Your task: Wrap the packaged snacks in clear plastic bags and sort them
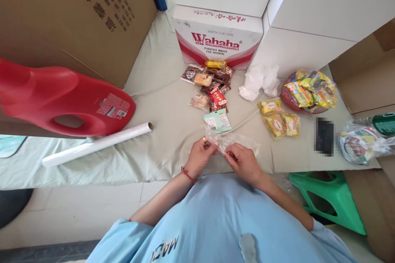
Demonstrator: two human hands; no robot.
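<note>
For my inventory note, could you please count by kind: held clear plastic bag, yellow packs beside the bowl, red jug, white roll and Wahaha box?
Held clear plastic bag: 1
Yellow packs beside the bowl: 3
Red jug: 1
White roll: 1
Wahaha box: 1
Total: 7

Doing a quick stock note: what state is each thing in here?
Clear plastic: crumpled, held
Left hand: pinch grip on it
Right hand: pinch grip on it
White roll: rolled up, lying down
Bowl: heaped with packets
White bundle: crumpled
Tablecloth: spread out, wrinkled
Pale green packet: lying down; sealed or opened, cannot tell
</note>
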